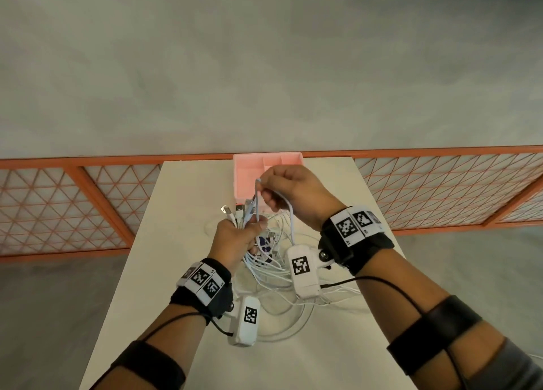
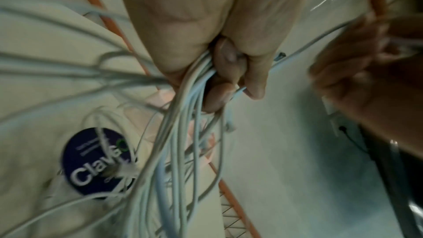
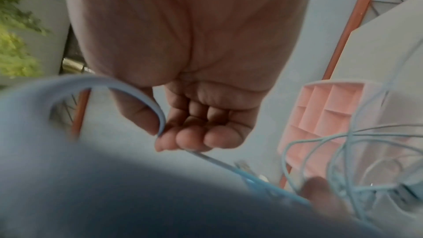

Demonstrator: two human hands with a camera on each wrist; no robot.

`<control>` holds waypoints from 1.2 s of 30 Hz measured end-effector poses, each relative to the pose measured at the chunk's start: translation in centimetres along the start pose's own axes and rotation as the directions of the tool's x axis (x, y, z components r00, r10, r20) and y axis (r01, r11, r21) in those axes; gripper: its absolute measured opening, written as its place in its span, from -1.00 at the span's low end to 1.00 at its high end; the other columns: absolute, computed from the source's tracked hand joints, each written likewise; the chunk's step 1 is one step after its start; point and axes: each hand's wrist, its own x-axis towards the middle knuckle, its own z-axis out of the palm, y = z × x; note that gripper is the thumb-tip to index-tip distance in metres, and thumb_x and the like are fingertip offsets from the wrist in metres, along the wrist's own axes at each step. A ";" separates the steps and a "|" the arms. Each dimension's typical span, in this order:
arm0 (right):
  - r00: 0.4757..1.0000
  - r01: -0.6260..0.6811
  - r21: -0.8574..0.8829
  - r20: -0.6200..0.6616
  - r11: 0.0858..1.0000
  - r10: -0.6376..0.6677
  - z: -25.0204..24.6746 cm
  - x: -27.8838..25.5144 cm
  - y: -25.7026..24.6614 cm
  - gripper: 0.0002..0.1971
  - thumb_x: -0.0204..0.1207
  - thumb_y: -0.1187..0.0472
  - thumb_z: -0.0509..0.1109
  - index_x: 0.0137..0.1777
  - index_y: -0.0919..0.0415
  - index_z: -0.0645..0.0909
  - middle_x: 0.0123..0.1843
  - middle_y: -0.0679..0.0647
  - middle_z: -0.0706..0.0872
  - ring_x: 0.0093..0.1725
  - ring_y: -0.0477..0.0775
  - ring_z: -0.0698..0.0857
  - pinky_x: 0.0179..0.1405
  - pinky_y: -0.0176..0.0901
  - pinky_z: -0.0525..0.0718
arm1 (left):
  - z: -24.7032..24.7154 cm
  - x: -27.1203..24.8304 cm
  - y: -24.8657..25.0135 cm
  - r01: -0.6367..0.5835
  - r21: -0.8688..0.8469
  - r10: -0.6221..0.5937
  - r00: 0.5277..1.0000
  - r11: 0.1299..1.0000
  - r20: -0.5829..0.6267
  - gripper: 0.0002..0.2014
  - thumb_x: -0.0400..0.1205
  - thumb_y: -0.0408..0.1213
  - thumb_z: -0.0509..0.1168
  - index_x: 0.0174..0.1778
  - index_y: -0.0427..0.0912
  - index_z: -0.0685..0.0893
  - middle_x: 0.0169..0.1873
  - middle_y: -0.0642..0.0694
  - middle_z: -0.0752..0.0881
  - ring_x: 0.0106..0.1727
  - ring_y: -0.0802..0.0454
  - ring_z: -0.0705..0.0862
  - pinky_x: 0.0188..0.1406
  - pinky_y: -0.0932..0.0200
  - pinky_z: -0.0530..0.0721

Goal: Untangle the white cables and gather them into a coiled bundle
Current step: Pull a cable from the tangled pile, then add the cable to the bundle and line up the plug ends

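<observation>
My left hand [image 1: 238, 237] grips a bunch of white cables [image 1: 264, 267] above the white table [image 1: 182, 243], with their plug ends [image 1: 235, 210] sticking up out of the fist. In the left wrist view the fingers [image 2: 231, 71] curl round the cable strands [image 2: 183, 133], which hang down in loose loops. My right hand [image 1: 289, 194], a little higher and to the right, pinches one white cable [image 1: 258, 196] and holds it up in a bend. The right wrist view shows that cable [image 3: 146, 100] arching past the curled fingers [image 3: 196, 138].
A pink compartment tray [image 1: 249, 169] stands at the table's far edge, just behind my hands. A round dark blue sticker [image 2: 96, 162] lies among the cables on the table. An orange lattice railing [image 1: 73, 207] runs beyond the table on both sides.
</observation>
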 end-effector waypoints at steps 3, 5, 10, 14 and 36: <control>0.995 0.075 0.131 -0.070 0.989 -0.066 -0.9 0.2 -0.4 -0.81 0.65 0.29 0.27 -0.14 0.31 0.66 -0.35 0.13 0.59 -0.38 0.03 0.52 -0.35 -0.16 0.52 | -0.6 0.4 -0.7 0.026 0.005 -0.026 0.999 1.000 -0.035 -0.92 0.55 -0.44 0.51 -0.25 -0.23 0.79 -0.52 -0.15 0.48 -0.62 0.05 0.31 -0.59 0.19 0.49; 0.991 0.094 0.177 -0.107 0.980 -0.075 -1.6 0.2 -0.3 -0.80 0.68 0.33 0.23 -0.13 0.32 0.63 -0.33 0.14 0.58 -0.38 0.03 0.51 -0.33 -0.17 0.52 | -1.0 0.7 -0.7 0.016 0.034 -0.015 0.999 0.999 -0.043 -0.92 0.55 -0.44 0.52 -0.23 -0.22 0.79 -0.46 -0.19 0.57 -0.64 0.09 0.32 -0.60 0.21 0.47; 0.988 0.057 0.310 -0.157 0.949 -0.008 -3.6 -0.7 0.7 -0.79 0.66 0.38 0.21 -0.22 0.32 0.55 -0.38 0.12 0.52 -0.42 0.05 0.45 -0.35 -0.16 0.45 | -2.2 1.5 -1.0 0.031 0.163 -0.011 0.993 0.986 -0.119 -0.92 0.50 -0.39 0.58 -0.25 -0.19 0.82 -0.40 -0.23 0.72 -0.68 0.06 0.38 -0.59 0.20 0.48; 0.933 -0.127 0.041 -0.333 0.991 0.134 -6.1 -1.2 3.0 -0.85 0.41 0.32 0.28 -0.38 0.28 0.57 -0.47 0.11 0.55 -0.47 0.08 0.43 -0.39 -0.14 0.41 | -2.8 1.5 -1.9 0.044 0.245 0.006 0.980 0.968 -0.201 -0.93 0.48 -0.37 0.60 -0.24 -0.24 0.83 -0.37 -0.26 0.74 -0.56 -0.02 0.51 -0.61 0.22 0.52; 0.996 -0.009 -0.569 -0.081 0.823 -0.046 -0.3 -1.1 3.4 -0.82 0.56 0.30 0.34 -0.25 0.26 0.68 -0.42 -0.05 0.70 -0.41 -0.01 0.64 -0.36 -0.20 0.58 | -1.8 0.2 -1.8 -0.071 0.481 0.127 0.988 0.874 -0.086 -0.77 0.47 -0.44 0.55 -0.27 0.03 0.76 -0.33 0.03 0.81 -0.34 0.20 0.75 -0.33 0.31 0.60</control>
